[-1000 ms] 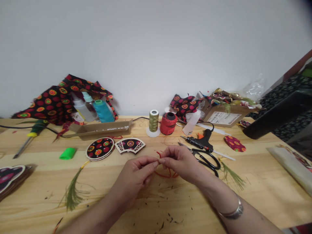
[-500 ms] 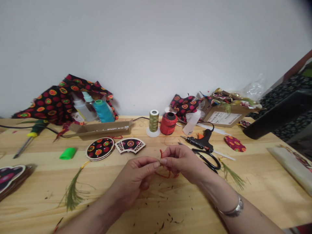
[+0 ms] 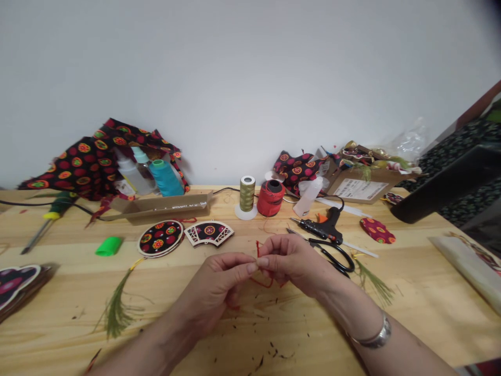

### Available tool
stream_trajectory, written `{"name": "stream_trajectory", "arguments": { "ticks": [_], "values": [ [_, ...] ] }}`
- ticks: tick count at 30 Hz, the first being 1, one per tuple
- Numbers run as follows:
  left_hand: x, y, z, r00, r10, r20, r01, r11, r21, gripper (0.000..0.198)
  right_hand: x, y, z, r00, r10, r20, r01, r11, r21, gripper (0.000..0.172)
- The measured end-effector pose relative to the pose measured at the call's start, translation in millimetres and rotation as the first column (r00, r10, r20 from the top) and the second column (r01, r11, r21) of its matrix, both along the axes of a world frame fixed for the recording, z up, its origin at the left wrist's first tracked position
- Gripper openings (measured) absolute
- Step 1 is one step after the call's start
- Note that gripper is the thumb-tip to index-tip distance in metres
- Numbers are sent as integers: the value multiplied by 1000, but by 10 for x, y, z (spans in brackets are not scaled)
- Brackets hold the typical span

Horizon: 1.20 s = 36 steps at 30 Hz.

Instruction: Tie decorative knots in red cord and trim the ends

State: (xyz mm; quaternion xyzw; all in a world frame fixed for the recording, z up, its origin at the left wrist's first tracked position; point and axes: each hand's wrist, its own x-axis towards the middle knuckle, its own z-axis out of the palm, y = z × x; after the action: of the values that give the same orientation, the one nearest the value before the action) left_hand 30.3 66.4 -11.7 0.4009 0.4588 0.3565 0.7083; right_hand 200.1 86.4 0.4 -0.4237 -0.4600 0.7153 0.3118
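Observation:
My left hand (image 3: 215, 287) and my right hand (image 3: 291, 263) meet at the fingertips over the wooden table (image 3: 250, 334). Both pinch a thin red cord (image 3: 262, 282), which rises in a short end above my fingers and sags in a loop below them. The fingers hide the part of the cord between them. Just beyond my right hand lie black-handled scissors (image 3: 332, 256). A fan-shaped wooden ornament (image 3: 209, 233) and a round one (image 3: 160, 240), both faced with black patterned fabric, lie beyond my left hand.
A black glue gun (image 3: 319, 228), thread spools (image 3: 247, 193), a red cord spool (image 3: 270, 198), and a cardboard box (image 3: 360, 188) stand towards the back. Green feather plumes (image 3: 115, 310) lie on the table, with dark fibre scraps near the front. Patterned fabric (image 3: 86, 162) leans against the wall.
My left hand has shifted slightly up and right, and the cord's lower loop has tightened. A bit of red cord now shows below my left hand.

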Motion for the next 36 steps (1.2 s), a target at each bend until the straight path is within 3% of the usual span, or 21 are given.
{"name": "stream_trajectory", "arguments": {
  "ticks": [18,23,28,31,36],
  "values": [
    [8,30,26,993,105,-56,-106,994,0,11,-14,23,-30,1000,-12,15,11,998,61,25],
    [11,47,37,988,148,-51,-147,989,11,12,14,50,-12,975,-28,221,-12,985,174,33],
    [3,71,39,977,215,2,-215,977,7,9,39,59,14,894,-160,418,-27,912,409,18],
    [-9,81,18,972,233,-11,-233,972,-12,12,49,49,56,827,-237,510,-20,894,447,17],
    [-13,71,-4,963,268,-18,-268,963,-15,13,-21,-40,125,841,-262,473,21,890,456,21]
  ]
}}
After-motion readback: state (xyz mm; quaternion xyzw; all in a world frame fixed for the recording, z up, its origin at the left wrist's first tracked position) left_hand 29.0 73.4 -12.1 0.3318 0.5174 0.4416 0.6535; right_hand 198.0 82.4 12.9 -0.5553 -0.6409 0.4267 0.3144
